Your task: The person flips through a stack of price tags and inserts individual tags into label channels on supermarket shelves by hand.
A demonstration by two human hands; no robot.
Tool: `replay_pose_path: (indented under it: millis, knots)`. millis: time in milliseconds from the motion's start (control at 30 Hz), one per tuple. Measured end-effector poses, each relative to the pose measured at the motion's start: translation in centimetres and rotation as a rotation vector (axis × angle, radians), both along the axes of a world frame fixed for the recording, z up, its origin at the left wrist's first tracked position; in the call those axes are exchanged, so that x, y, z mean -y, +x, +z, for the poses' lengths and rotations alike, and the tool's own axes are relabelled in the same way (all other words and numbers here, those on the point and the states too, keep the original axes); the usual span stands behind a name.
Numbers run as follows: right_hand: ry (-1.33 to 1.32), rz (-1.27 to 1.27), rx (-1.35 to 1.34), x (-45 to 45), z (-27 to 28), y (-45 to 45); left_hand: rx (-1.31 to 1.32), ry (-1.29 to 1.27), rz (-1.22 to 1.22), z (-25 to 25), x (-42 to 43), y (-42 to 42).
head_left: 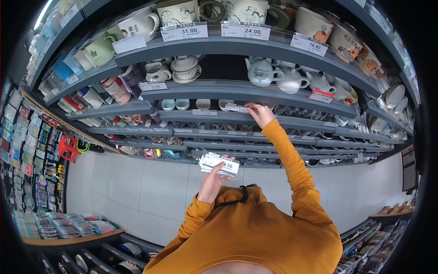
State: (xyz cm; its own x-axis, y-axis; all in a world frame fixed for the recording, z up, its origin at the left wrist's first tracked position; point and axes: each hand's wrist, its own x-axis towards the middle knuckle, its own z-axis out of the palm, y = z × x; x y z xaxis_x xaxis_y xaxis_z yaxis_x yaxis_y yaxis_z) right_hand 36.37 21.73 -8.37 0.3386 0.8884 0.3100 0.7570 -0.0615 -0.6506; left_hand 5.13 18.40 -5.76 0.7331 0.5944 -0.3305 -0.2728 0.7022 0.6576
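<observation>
My left hand is closed around a stack of white price tags, held low in front of my body with the thumb across the top one. Up at a shelf edge, my right hand pinches the right end of another price tag, which sits slightly tilted against the shelf front. Just behind that tag stands a small pale cup, partly covered by it. More small bowls line the same shelf to the left, with a price tag on the edge below them.
Above are a shelf with teapots and a cup on a saucer, and a higher one with mugs. Lower shelves hold glassware. A red plastic stool stands on the left. Packaged goods lie on a rack behind, at the lower left.
</observation>
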Motion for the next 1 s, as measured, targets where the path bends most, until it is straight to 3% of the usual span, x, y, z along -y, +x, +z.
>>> replay_pose_path:
  millis: [433, 633, 733, 867, 933, 1000]
  knots:
    - [-0.193, -0.015, 0.109, -0.1, 2.2, -0.7, 0.006, -0.005, -0.004, -0.2, 0.2, -0.3]
    - [-0.209, 0.053, 0.324, -0.8, 0.8, -0.7, -0.009, -0.005, -0.001, -0.1, 1.3, -0.8]
    - [0.148, 0.035, 0.314, 0.6, 1.4, -2.4, -0.020, 0.005, 0.013, 0.3, 1.8, -1.0]
    - [0.203, 0.061, 0.123, 4.9, 1.6, -5.5, -0.024, 0.009, 0.041, 0.6, 2.8, -1.2]
    - [0.241, 0.058, -0.236, 7.5, 0.7, -7.9, -0.020, 0.033, 0.046, 0.7, 3.2, -1.2]
    - [0.194, 0.006, -0.365, 10.2, 0.6, -10.1, -0.021, 0.068, 0.054, 1.3, 3.7, -0.9]
